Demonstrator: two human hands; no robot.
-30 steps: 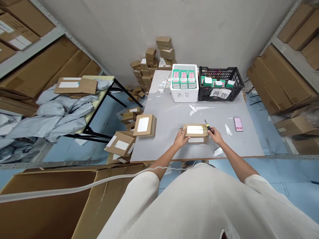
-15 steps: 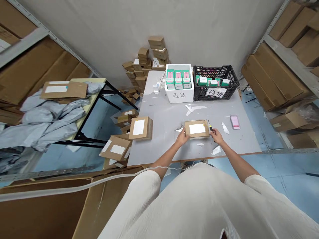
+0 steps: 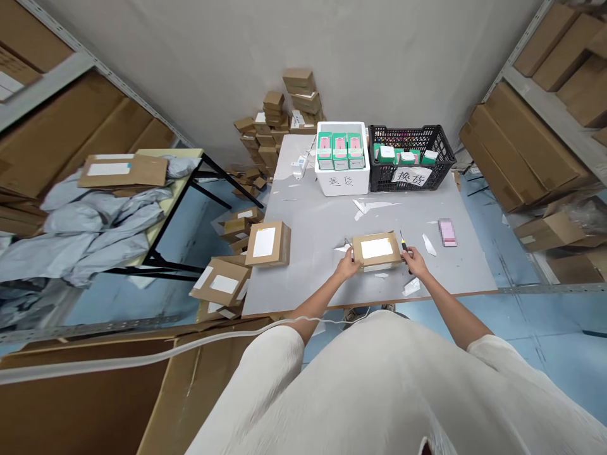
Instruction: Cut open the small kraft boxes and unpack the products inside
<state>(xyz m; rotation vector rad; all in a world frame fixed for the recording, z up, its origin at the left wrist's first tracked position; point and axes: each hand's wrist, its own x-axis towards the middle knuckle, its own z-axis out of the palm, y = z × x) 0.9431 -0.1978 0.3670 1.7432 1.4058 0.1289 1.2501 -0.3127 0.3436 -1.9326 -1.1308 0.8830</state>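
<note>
One left hand [image 3: 349,264]: I see the fingers holding the left end of the small brown cardboard box [image 3: 377,248].
One right hand [image 3: 415,262]: closed around the black-and-yellow cutter [image 3: 404,248], blade pointing to the far side, beside the box's right end; I cannot tell whether the fingers touch the cardboard.
Small brown box: between my two hands, white label up, at the near half of the grey rectangular table [image 3: 313,278], right of centre.
Second carton: brown cube-like cardboard carton [image 3: 264,243] with white label, at the table's left edge.
Far containers: white foam bin [image 3: 342,184], holding three green-and-pink packs [image 3: 340,151]; just right of it, black plastic crate [image 3: 439,170] with green-and-white packs [image 3: 386,153] and a white handwritten sign [image 3: 411,176].
Right side: pink rectangular item [image 3: 447,232], details blurred.
Scraps: torn white paper pieces [image 3: 374,206], scattered around the box.
Left, beyond table: grey plastic mailing bags [image 3: 78,218] on a cream-topped side table [image 3: 183,184].
</note>
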